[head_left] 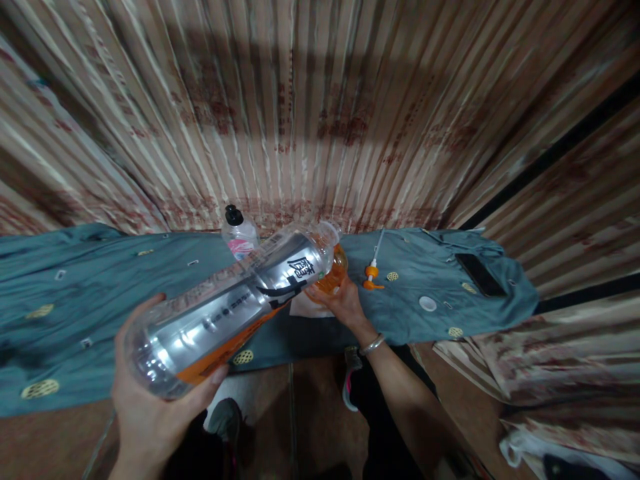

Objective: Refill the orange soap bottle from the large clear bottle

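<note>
My left hand is wrapped round the base of a large clear plastic bottle with a silver and orange label. The bottle is tilted, its neck up and to the right, over a smaller bottle of orange liquid. My right hand grips that orange bottle, which stands on a white cloth or paper. The large bottle hides much of the orange one, and I cannot tell whether liquid flows between them. Right of them lies an orange pump top with a clear tube.
A clear bottle with a black cap stands behind the large bottle. On the green patterned cloth to the right lie a white cap and a black phone. A pleated curtain hangs close behind.
</note>
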The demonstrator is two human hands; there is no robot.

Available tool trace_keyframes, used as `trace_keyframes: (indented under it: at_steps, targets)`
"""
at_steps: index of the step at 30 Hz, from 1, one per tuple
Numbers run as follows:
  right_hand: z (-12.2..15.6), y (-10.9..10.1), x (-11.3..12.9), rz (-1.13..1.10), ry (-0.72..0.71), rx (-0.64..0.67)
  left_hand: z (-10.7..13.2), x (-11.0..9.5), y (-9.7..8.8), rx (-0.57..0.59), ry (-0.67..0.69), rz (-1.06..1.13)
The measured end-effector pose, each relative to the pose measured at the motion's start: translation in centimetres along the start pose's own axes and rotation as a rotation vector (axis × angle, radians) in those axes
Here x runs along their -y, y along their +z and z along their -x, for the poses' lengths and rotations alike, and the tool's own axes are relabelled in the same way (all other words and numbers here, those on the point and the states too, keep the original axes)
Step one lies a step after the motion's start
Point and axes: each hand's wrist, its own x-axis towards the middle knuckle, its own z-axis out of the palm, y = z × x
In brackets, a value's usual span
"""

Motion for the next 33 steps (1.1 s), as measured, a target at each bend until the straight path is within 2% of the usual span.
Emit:
trace_keyframes:
  at_steps: [20, 28, 33]
  targets:
    - [0.09, 0.08, 0.32, -0.009, 0.022, -0.007, -0.25, -0.62, 0.23, -0.009, -0.052, 0.018]
    - [0.12, 0.02, 0.20, -0.010, 0.010, -0.001, -0.13, -0.14, -0.09, -0.014, -0.007, 0.005]
    - [0.10, 0.07, 0.30, -0.014, 0.000, -0.003, -0.29, 0.11, -0.38, 0.072, 0.008, -0.008]
